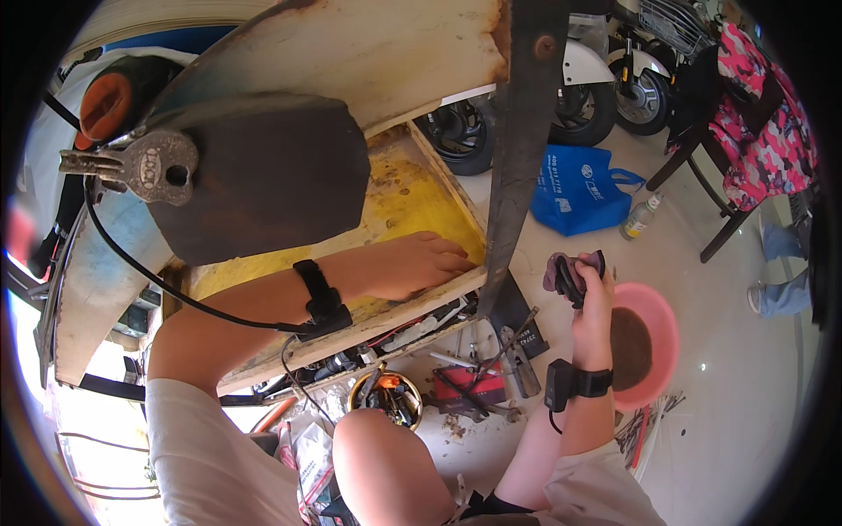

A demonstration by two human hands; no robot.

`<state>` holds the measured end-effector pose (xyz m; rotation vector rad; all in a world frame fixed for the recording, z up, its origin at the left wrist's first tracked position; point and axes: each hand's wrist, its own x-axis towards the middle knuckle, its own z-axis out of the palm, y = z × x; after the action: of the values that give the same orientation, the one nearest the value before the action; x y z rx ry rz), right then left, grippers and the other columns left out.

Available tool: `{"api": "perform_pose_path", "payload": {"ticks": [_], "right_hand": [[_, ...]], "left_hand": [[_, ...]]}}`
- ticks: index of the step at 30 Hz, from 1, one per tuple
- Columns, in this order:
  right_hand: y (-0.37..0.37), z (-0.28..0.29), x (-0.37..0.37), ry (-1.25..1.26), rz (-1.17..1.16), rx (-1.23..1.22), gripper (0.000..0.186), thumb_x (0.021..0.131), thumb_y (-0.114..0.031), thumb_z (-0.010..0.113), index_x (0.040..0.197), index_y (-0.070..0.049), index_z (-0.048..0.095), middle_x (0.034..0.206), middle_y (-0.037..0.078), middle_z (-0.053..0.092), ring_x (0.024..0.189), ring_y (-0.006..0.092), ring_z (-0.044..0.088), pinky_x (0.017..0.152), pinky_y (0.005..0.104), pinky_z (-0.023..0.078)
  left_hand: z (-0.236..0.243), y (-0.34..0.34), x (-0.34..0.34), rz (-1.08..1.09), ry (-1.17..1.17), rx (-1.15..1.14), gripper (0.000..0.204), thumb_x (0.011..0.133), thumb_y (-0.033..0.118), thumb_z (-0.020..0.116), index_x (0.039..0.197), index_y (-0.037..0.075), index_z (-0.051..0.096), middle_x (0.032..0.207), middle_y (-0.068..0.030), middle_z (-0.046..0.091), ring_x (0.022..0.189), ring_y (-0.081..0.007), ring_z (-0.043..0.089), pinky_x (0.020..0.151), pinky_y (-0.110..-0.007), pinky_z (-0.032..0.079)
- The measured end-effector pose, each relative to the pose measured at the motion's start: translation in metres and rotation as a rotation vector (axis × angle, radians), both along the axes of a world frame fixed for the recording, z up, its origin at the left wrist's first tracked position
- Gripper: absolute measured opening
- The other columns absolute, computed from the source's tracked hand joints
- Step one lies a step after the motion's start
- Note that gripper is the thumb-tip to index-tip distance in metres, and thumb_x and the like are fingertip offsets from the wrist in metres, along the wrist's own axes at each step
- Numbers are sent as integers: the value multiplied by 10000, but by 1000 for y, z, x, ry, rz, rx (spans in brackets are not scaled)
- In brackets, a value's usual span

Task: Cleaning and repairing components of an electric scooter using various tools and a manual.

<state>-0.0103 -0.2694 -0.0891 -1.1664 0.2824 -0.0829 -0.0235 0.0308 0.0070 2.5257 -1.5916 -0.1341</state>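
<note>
My left hand (408,265) lies palm down, fingers stretched, at the right end of the wooden frame (456,279) of a yellow-bottomed drawer-like tray (386,188). Nothing shows in it. My right hand (594,298) is raised over the floor to the right, its fingers closed round a crumpled purplish-grey and black cloth-like piece (566,274). A pink basin (664,320) of brown, murky contents stands just beyond my right wrist. Above my left forearm hang a dark flat flap (263,167) and a grey metal piece with a rounded, holed head (158,168).
A dark upright post (526,131) stands between my hands. Below the tray are a tub of tools (386,403), a red box (469,390) and pliers (521,364). A blue bag (583,188), a glass bottle (640,217), a chair (710,193) and scooters lie farther off. A person's legs show far right.
</note>
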Motion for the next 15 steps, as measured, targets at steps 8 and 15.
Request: {"api": "perform_pose_path", "payload": {"ticks": [8, 15], "right_hand": [[0, 6, -5, -13, 30, 38, 254, 820, -149, 594, 1038, -26, 551, 818, 42, 593, 663, 115, 567, 524, 244, 416], [3, 22, -14, 40, 60, 74, 215, 806, -82, 603, 1003, -13, 552, 918, 78, 605, 848, 170, 618, 744, 293, 498]], "left_hand": [[6, 11, -8, -55, 61, 43, 446, 704, 33, 609, 1138, -33, 529, 1238, -174, 493, 1146, -315, 465, 975, -384, 385], [-5, 10, -16, 79, 228, -150, 302, 756, 15, 598, 1058, 15, 585, 1133, -138, 546, 1039, -298, 514, 871, -346, 450]]}}
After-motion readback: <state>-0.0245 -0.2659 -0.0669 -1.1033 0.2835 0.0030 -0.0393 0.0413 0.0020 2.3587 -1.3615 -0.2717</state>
